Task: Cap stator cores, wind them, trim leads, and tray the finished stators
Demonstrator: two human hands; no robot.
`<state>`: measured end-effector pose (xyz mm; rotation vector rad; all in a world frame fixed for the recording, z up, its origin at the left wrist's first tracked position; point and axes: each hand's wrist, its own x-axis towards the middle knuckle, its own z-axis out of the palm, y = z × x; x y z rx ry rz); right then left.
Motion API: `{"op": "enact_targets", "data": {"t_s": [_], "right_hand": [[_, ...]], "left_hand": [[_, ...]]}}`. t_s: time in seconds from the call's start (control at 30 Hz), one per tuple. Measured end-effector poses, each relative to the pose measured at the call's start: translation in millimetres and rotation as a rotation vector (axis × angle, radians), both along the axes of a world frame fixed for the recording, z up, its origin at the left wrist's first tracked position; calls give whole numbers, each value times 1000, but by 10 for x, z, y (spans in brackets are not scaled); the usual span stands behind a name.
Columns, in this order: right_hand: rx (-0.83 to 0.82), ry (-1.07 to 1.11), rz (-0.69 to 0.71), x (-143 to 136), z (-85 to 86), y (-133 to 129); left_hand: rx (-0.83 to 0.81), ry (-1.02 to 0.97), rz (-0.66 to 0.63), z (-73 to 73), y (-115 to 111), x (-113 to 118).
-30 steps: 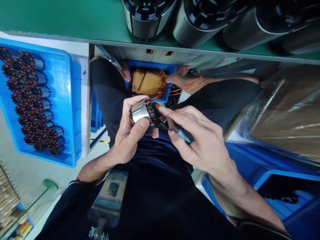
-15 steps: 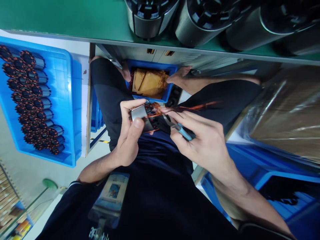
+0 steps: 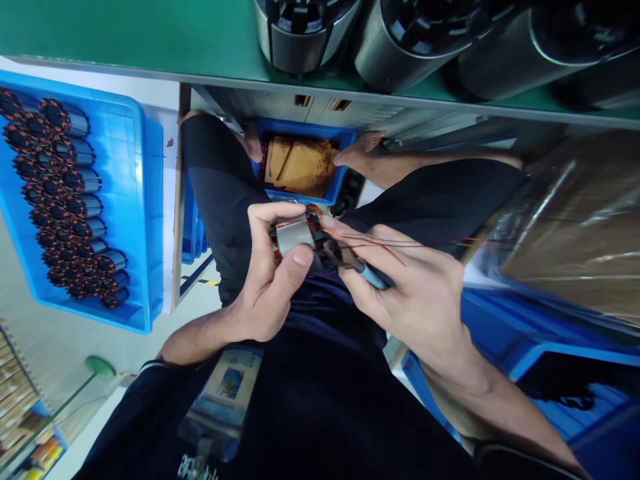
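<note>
My left hand (image 3: 273, 280) is closed around a motor stator (image 3: 294, 235), a short silver cylinder with dark ends and copper windings, held on its side above my lap. In my right hand (image 3: 410, 280) are pliers or cutters with a blue handle (image 3: 371, 275); their dark jaws are close against the stator's right end. Thin copper wires (image 3: 395, 241) run from that end across my right fingers and out to the right. Whether the jaws grip a wire cannot be made out.
A blue tray (image 3: 117, 200) with several stators (image 3: 83, 180) stands at left. Large metal cylinders (image 3: 385, 57) line the green bench (image 3: 125, 33) ahead. Between my feet sits a blue bin (image 3: 345, 140) with brown sheets. Further blue bins (image 3: 550, 353) and a plastic-wrapped carton (image 3: 575, 233) are at right.
My left hand and the stator have shifted slightly right, with the silver side turned more toward me. My right hand has moved a little right, and the wires now lie straighter over its fingers.
</note>
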<state>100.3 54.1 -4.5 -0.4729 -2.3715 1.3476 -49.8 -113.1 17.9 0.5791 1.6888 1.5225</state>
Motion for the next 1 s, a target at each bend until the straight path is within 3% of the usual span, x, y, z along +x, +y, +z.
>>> {"op": "enact_targets", "data": {"t_s": [0.2,0.37,0.5,0.63,0.8,1.0], "right_hand": [[-132,35,-48,-37,-158,37],[-78,-122,-39,-35,-79,112],[3,-115,-61,-23,-20,106],[-69,-46,-26,-46,-8,79],[-175,-27,7,-63,-20,36],[-75,-102,-23,-52,-37,-12]], "left_hand": [[15,-82,53,-43,96,24],[-12,-91,37,-24,102,23],[10,8,-16,-8,104,-22],[72,15,-74,-3,157,-68],[25,-214,98,-1,269,-32],[24,-273,158,22,284,25]]}}
